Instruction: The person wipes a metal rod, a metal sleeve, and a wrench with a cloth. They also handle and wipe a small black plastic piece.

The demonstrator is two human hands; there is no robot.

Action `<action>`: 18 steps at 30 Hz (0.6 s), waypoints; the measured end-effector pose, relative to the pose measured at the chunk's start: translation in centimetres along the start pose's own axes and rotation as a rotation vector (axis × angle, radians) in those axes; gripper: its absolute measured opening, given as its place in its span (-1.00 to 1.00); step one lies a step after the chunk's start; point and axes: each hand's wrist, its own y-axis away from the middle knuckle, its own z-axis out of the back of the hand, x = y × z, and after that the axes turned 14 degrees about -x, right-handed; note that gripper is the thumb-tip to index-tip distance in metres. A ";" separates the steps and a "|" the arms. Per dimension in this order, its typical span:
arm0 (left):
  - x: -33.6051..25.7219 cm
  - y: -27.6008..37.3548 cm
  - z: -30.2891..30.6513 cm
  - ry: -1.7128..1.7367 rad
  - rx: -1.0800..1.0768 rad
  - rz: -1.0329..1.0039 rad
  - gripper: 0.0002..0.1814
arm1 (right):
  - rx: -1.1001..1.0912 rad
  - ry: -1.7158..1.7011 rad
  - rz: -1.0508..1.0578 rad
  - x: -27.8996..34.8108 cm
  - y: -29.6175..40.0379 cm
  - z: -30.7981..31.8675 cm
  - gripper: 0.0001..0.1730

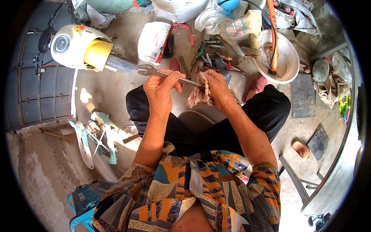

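Note:
My left hand [162,90] grips an open-ended wrench [171,76] around its shank, with one jawed end sticking out to the left. The wrench's other end reaches into a pale cloth with a red pattern [200,95], which hides it. My right hand [218,88] pinches that cloth around the wrench, and part of the cloth hangs down below the fingers. Both hands are raised in front of my knees. Beyond the right hand, a heap of hand tools [213,58], pliers and wrenches among them, lies on the concrete floor.
A white basin [292,58] with an orange-handled tool [271,34] in it stands at the back right. A white printed bag [153,43] sits ahead. At left are a white-and-yellow scooter front [84,49] and a teal-and-white frame [100,139]. Dark slabs [303,95] lie at right.

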 end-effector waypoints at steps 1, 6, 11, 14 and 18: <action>0.0 0.0 -0.1 0.018 0.005 0.016 -0.91 | 0.001 -0.001 0.000 -0.1 0.0 0.0 -0.74; -0.1 0.2 -0.3 0.059 0.215 0.025 -0.88 | 0.012 -0.028 0.008 -0.1 0.1 0.3 -0.73; -0.2 0.5 -0.4 -0.076 0.407 -0.018 -0.83 | -0.019 -0.075 -0.028 -0.3 -0.3 0.5 -0.72; -0.2 0.9 -0.8 -0.168 0.461 -0.110 -0.85 | -0.059 0.019 0.060 -0.9 -1.0 0.5 -0.69; -0.4 1.1 -1.3 -0.280 0.504 -0.137 -0.85 | -0.096 0.244 0.302 -1.5 -1.6 0.4 -0.67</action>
